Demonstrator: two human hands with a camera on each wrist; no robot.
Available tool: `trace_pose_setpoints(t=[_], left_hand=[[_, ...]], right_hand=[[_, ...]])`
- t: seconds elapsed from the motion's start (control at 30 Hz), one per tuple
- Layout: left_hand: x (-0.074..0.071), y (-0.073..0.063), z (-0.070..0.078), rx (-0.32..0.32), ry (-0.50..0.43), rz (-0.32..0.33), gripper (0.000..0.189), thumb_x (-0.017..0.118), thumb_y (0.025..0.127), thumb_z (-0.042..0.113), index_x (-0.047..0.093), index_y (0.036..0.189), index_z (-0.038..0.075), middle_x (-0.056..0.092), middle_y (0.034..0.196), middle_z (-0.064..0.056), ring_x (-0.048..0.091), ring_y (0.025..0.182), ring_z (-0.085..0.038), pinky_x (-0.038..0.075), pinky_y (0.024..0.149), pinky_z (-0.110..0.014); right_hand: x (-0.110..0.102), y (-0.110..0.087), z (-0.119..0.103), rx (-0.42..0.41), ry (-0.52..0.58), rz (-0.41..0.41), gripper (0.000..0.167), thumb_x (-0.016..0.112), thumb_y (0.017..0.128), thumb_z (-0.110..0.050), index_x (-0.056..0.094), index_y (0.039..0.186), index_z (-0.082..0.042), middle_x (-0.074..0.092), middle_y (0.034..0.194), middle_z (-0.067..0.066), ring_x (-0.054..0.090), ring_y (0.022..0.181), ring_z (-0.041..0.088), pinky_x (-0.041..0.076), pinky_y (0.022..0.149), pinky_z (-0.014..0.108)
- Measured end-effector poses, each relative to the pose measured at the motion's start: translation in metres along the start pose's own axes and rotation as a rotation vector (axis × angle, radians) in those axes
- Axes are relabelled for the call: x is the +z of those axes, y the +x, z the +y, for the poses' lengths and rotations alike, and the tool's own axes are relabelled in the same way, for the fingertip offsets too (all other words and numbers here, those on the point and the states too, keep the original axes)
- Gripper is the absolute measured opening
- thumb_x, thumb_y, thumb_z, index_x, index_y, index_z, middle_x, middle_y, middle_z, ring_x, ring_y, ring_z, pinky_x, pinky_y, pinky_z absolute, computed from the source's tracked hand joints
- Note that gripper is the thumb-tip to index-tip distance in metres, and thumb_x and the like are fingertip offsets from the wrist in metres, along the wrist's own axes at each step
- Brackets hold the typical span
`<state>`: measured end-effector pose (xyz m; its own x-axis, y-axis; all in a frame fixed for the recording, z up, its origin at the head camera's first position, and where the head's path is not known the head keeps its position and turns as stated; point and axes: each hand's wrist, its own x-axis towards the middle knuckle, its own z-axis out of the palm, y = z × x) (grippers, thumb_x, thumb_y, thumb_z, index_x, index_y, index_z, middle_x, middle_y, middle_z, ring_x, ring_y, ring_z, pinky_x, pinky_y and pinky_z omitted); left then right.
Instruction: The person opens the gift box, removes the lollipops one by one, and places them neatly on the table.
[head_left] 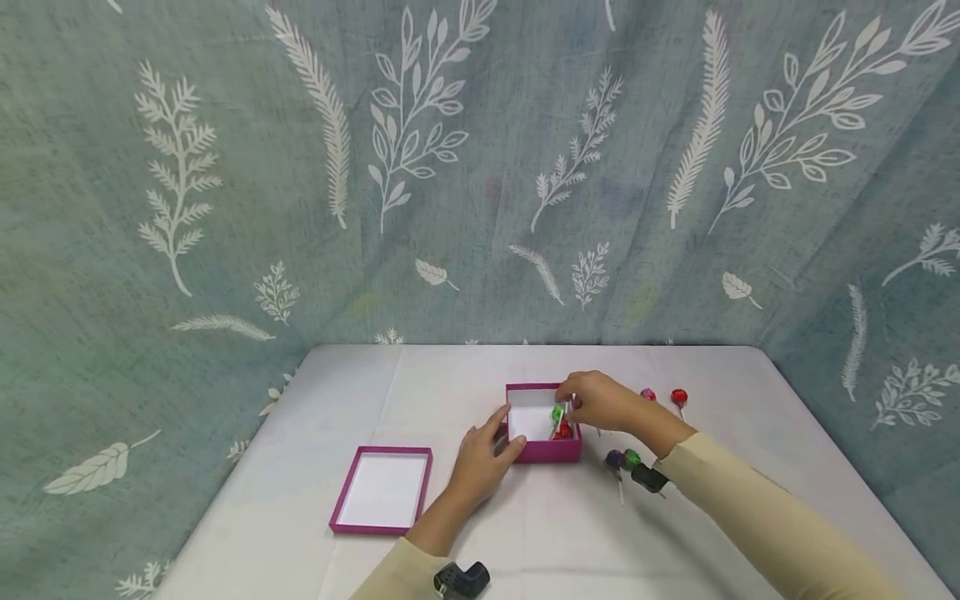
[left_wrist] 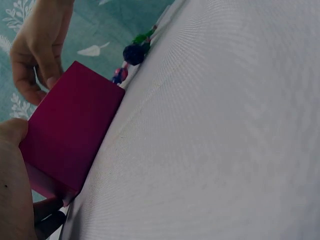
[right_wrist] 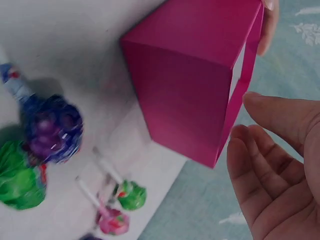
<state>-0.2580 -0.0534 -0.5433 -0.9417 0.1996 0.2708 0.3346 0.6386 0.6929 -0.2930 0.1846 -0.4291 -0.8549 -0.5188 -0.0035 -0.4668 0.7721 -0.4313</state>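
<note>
An open magenta box with a white inside stands on the table. In its right part lie a green lollipop and red lollipops. My left hand holds the box at its near left corner, thumb at the front rim and fingers along the left wall. My right hand is over the right rim, fingertips beside the lollipops. In the right wrist view, its thumb and bent fingers stand apart beside the rim, with nothing visible between them.
The magenta-edged lid lies inside up to the left. Right of the box are a purple lollipop and a green one. Farther back lie a pink lollipop and a red one. A patterned curtain hangs behind the table.
</note>
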Motion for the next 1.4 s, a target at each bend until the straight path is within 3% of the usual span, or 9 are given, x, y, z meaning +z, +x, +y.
trace_pose_setpoints(t=[0.13, 0.33, 0.43, 0.6, 0.7, 0.77, 0.97, 1.4], left_hand=[[0.000, 0.000, -0.001, 0.006, 0.002, 0.003, 0.069, 0.051, 0.091, 0.063, 0.039, 0.150, 0.029, 0.056, 0.138, -0.003, 0.045, 0.132, -0.028, 0.017, 0.114, -0.054], [-0.001, -0.001, 0.000, 0.023, 0.016, 0.003, 0.070, 0.050, 0.092, 0.063, 0.038, 0.150, 0.027, 0.056, 0.138, -0.003, 0.046, 0.132, -0.024, 0.018, 0.114, -0.054], [-0.002, -0.001, 0.000, 0.035, 0.016, 0.009, 0.069, 0.051, 0.092, 0.062, 0.039, 0.150, 0.025, 0.056, 0.138, -0.004, 0.046, 0.131, -0.024, 0.019, 0.114, -0.054], [-0.002, -0.001, 0.000, 0.050, 0.006, 0.032, 0.067, 0.053, 0.092, 0.059, 0.042, 0.149, 0.024, 0.057, 0.136, -0.004, 0.048, 0.130, -0.023, 0.020, 0.113, -0.055], [-0.002, -0.001, 0.000, 0.062, 0.000, 0.036, 0.067, 0.053, 0.093, 0.058, 0.043, 0.148, 0.023, 0.057, 0.136, -0.004, 0.048, 0.130, -0.024, 0.021, 0.112, -0.057], [-0.001, -0.001, -0.001, 0.069, -0.004, 0.034, 0.067, 0.053, 0.093, 0.058, 0.043, 0.148, 0.022, 0.056, 0.137, -0.004, 0.048, 0.130, -0.025, 0.021, 0.112, -0.057], [-0.003, -0.001, 0.000, 0.038, 0.008, 0.013, 0.068, 0.053, 0.092, 0.060, 0.041, 0.149, 0.025, 0.054, 0.139, -0.004, 0.046, 0.132, -0.023, 0.019, 0.114, -0.054], [-0.002, 0.000, -0.004, 0.051, 0.008, 0.007, 0.068, 0.051, 0.092, 0.062, 0.040, 0.149, 0.027, 0.059, 0.135, -0.004, 0.048, 0.130, -0.023, 0.019, 0.114, -0.055]], right_hand=[[0.007, 0.011, -0.005, 0.017, -0.026, -0.029, 0.027, 0.075, 0.084, -0.006, 0.072, 0.110, -0.007, 0.068, 0.106, 0.005, 0.064, 0.086, 0.014, 0.056, 0.075, 0.031], [0.017, 0.024, -0.017, 0.143, -0.119, -0.059, 0.032, 0.074, 0.086, -0.011, 0.070, 0.118, -0.010, 0.068, 0.114, 0.002, 0.062, 0.105, 0.021, 0.051, 0.091, 0.041], [0.024, 0.030, -0.024, 0.168, -0.219, -0.062, 0.032, 0.074, 0.084, -0.011, 0.070, 0.116, -0.009, 0.069, 0.109, 0.005, 0.064, 0.098, 0.021, 0.052, 0.088, 0.040], [0.039, 0.037, -0.039, 0.102, -0.490, -0.029, 0.022, 0.076, 0.081, -0.013, 0.071, 0.100, -0.006, 0.069, 0.088, 0.008, 0.066, 0.081, 0.023, 0.056, 0.074, 0.038], [0.049, 0.041, -0.043, 0.091, -0.577, -0.029, 0.017, 0.075, 0.082, -0.015, 0.071, 0.096, -0.006, 0.068, 0.083, 0.008, 0.067, 0.077, 0.025, 0.058, 0.070, 0.039], [0.054, 0.044, -0.043, 0.109, -0.575, -0.059, 0.017, 0.074, 0.083, -0.016, 0.071, 0.097, -0.006, 0.069, 0.085, 0.009, 0.067, 0.079, 0.026, 0.057, 0.073, 0.041], [0.061, 0.051, -0.037, 0.217, -0.415, -0.132, 0.028, 0.072, 0.086, -0.021, 0.071, 0.111, -0.007, 0.070, 0.101, 0.009, 0.065, 0.094, 0.027, 0.052, 0.089, 0.044], [0.060, 0.051, -0.033, 0.099, -0.281, -0.085, 0.024, 0.069, 0.089, -0.015, 0.073, 0.112, -0.010, 0.071, 0.105, 0.004, 0.065, 0.102, 0.024, 0.052, 0.090, 0.039]])
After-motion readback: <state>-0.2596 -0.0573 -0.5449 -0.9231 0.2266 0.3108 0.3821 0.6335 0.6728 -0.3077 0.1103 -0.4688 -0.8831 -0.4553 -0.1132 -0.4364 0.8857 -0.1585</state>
